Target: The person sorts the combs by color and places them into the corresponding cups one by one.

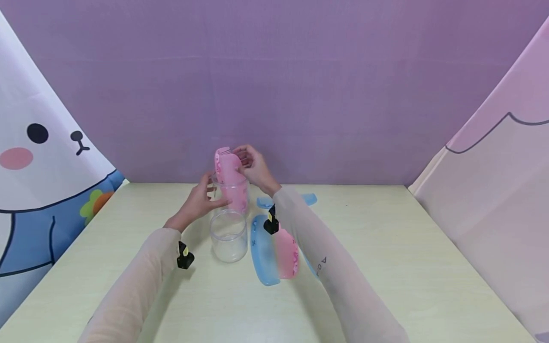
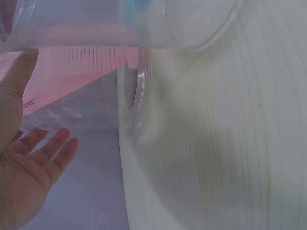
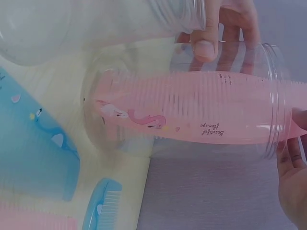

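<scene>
Near the back of the table stands a clear plastic jar (image 3: 139, 60) with a screw-thread rim. Pink combs (image 1: 235, 194) are upright inside it and stick out above its rim; one shows flamingo pictures and lettering through the wall in the right wrist view. My left hand (image 1: 199, 200) holds this jar from the left, thumb in front and fingers behind. At the jar's mouth my right hand (image 1: 256, 169) pinches the top of a pink comb, its fingertips partly hidden. A second clear jar (image 1: 229, 243) stands just in front, with nothing visible inside.
Right of the jars lie a large blue comb (image 1: 263, 252) and a pink comb (image 1: 286, 255) side by side. A smaller blue comb (image 3: 103, 208) lies behind them, and another blue piece shows partly under my right sleeve (image 1: 326, 257). A purple cloth (image 1: 300, 95) hangs behind the table.
</scene>
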The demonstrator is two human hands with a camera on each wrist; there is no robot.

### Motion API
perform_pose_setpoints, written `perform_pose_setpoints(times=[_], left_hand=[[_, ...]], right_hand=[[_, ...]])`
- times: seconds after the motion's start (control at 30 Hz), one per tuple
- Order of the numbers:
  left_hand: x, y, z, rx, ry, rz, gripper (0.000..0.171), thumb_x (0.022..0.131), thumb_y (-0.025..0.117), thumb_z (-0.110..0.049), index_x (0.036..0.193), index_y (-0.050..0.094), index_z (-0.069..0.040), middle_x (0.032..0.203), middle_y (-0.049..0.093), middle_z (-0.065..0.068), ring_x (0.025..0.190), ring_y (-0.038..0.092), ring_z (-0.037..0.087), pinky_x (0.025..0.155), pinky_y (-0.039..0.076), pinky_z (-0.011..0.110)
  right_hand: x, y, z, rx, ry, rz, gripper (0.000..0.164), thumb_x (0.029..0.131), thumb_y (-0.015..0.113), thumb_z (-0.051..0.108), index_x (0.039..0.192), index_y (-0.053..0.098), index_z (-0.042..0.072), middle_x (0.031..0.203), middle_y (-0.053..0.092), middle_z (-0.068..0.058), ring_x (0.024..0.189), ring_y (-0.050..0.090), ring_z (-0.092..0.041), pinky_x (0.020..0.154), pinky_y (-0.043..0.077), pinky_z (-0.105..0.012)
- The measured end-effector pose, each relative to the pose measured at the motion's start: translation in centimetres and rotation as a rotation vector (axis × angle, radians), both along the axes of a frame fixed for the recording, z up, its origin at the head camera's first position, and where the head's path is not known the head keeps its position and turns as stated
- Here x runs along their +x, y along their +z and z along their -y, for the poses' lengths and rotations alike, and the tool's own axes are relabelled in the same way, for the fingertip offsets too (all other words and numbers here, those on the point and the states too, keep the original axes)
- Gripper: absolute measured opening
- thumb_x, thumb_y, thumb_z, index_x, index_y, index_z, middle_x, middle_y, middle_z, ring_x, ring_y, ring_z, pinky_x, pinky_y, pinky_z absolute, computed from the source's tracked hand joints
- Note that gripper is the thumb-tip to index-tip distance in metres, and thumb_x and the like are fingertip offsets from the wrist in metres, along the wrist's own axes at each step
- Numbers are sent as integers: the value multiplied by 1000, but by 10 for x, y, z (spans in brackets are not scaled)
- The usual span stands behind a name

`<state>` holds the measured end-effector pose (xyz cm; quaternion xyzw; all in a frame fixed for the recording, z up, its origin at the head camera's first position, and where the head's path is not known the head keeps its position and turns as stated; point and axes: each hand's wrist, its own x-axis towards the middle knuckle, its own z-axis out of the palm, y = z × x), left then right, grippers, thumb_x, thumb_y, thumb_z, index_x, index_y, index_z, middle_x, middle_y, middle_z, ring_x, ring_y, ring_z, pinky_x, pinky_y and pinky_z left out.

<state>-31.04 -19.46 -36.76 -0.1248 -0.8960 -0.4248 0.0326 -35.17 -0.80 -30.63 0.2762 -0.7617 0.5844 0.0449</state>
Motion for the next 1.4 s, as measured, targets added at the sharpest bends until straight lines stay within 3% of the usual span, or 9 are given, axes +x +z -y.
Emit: perform_pose_setpoints(times=[0.5, 1.03, 1.4], left_hand=[[0, 1, -1, -2, 7, -15, 98, 76, 74, -31, 145, 8, -8, 142, 30, 23, 123, 42, 41, 95, 45, 51], [0, 0, 1, 0, 2, -28, 97, 75, 75, -31, 144, 10, -6, 141, 32, 24, 122, 42, 43, 94, 45, 53], [0, 2, -3, -2, -8, 1, 98, 77, 73, -31, 145, 7, -10, 144, 29, 22, 124, 40, 41, 96, 43, 52]], right_hand=[[0, -1, 6, 5, -72, -77, 39, 76, 52, -19, 111, 54, -2, 103, 59, -19, 92, 56, -27, 81, 50, -24], [-2, -6, 7, 101, -87, 76, 54, 82, 51, -12, 130, 45, 13, 122, 52, -9, 110, 52, -24, 91, 49, -29], [-3, -11, 1, 122, -47, 100, 61, 84, 52, -9, 137, 38, 16, 129, 48, -9, 118, 49, -26, 96, 47, -33]])
